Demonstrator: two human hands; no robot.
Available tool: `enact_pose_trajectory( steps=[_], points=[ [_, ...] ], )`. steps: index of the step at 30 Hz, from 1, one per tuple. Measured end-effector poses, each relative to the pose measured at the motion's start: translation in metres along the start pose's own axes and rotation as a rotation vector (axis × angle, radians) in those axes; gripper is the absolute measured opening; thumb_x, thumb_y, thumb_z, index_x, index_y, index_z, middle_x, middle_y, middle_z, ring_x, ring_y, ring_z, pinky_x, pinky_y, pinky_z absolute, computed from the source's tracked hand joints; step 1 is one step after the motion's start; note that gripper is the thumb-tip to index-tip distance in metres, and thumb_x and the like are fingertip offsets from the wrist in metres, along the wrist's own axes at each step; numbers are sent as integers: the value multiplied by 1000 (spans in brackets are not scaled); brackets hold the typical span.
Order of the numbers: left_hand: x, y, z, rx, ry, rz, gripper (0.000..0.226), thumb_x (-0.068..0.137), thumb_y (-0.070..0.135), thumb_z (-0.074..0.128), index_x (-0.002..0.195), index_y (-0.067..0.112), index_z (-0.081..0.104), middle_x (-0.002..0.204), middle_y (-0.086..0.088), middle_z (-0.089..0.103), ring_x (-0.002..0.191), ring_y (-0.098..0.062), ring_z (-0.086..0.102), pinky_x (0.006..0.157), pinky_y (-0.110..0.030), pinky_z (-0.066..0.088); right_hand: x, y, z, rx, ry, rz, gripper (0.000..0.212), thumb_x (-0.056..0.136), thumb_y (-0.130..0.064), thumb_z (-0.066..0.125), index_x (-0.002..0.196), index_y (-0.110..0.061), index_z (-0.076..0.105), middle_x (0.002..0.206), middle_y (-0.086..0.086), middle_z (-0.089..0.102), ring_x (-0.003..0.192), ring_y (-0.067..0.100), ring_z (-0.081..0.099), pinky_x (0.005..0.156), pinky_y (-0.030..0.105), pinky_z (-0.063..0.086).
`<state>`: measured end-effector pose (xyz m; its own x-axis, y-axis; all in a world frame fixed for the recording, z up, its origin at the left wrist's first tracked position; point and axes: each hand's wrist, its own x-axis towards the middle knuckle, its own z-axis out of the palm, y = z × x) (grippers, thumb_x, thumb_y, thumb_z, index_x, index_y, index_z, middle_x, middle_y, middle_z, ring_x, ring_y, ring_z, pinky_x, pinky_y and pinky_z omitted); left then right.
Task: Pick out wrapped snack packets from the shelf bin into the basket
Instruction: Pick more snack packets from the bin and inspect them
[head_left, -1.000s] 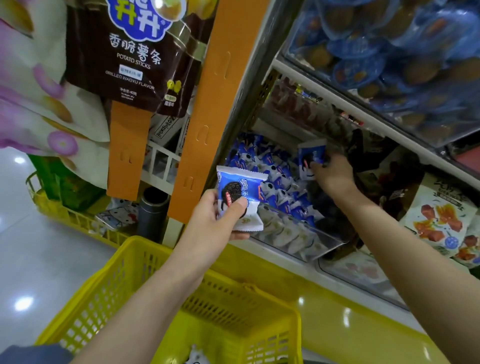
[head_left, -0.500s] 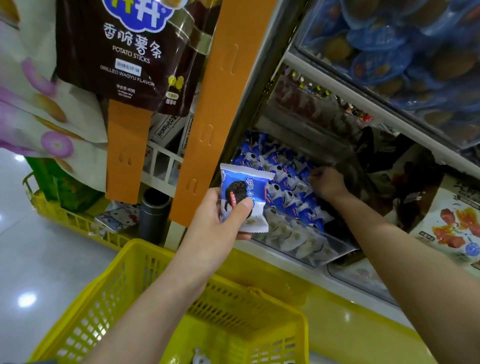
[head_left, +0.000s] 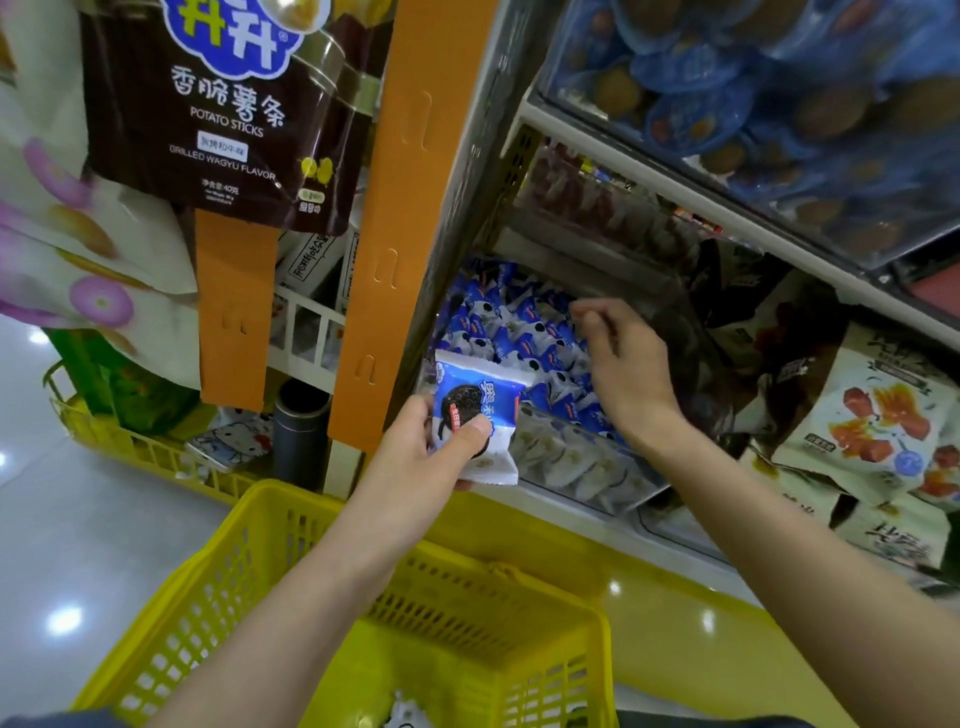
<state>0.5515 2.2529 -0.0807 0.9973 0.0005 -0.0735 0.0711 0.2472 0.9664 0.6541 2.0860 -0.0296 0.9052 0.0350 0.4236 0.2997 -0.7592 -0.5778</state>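
A clear shelf bin (head_left: 587, 470) holds several small blue-and-white wrapped snack packets (head_left: 511, 322). My left hand (head_left: 410, 457) grips one such packet (head_left: 475, 402), with a dark cookie printed on it, just in front of the bin's left corner and above the yellow basket (head_left: 260, 535). My right hand (head_left: 623, 364) hovers over the pile inside the bin, fingers loosely curled, with nothing visible in them. A white packet (head_left: 405, 714) lies at the basket's bottom, mostly cut off by the frame edge.
An orange hanging strip (head_left: 395, 208) and a brown potato-sticks bag (head_left: 223, 114) hang left of the bin. The shelf above carries blue-wrapped goods (head_left: 779, 104). Cream snack bags (head_left: 878, 410) fill the right. A second yellow basket (head_left: 130, 449) sits on the floor at left.
My right hand, which held a packet above the bin, lowered into the pile and now hovers with nothing in it. My left hand keeps its packet, nearly still.
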Motion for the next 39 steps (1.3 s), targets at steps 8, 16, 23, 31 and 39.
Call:
enact_pose_trajectory(
  steps=[8,16,23,31,39],
  points=[
    [-12,-9,14,33,-10,-117,10,92,23,50,100,25,56,94,8,67,88,-6,61,72,-23,43,-102,-29,3,320,-139,-8,21,94,-29,48,113,-22,53,105,-4,58,91,1,55,79,13,45],
    [-12,-20,11,277,-105,-123,17,89,9,48,100,19,55,95,1,64,89,-13,58,77,-21,43,-112,-9,14,616,-220,291,20,91,-12,54,76,-21,64,64,-9,65,55,-1,57,55,15,48],
    [-9,-29,15,174,-95,-42,10,93,18,51,92,9,56,75,5,64,67,1,59,59,-9,45,-109,6,17,575,-214,319,24,90,-13,57,71,-25,63,64,-7,64,56,1,58,53,16,49],
    [-8,-41,17,271,-22,23,21,94,16,51,76,6,54,64,-2,56,57,-5,55,51,-14,43,-124,6,18,265,-296,27,12,85,-25,64,74,-29,61,74,-9,63,69,3,57,63,17,45],
    [-11,-38,15,133,-89,-101,15,88,23,60,100,15,60,88,2,71,75,-5,66,60,-15,49,-118,9,14,337,-130,78,15,87,-16,62,76,-26,60,75,-10,62,69,5,59,66,21,51]
  ],
)
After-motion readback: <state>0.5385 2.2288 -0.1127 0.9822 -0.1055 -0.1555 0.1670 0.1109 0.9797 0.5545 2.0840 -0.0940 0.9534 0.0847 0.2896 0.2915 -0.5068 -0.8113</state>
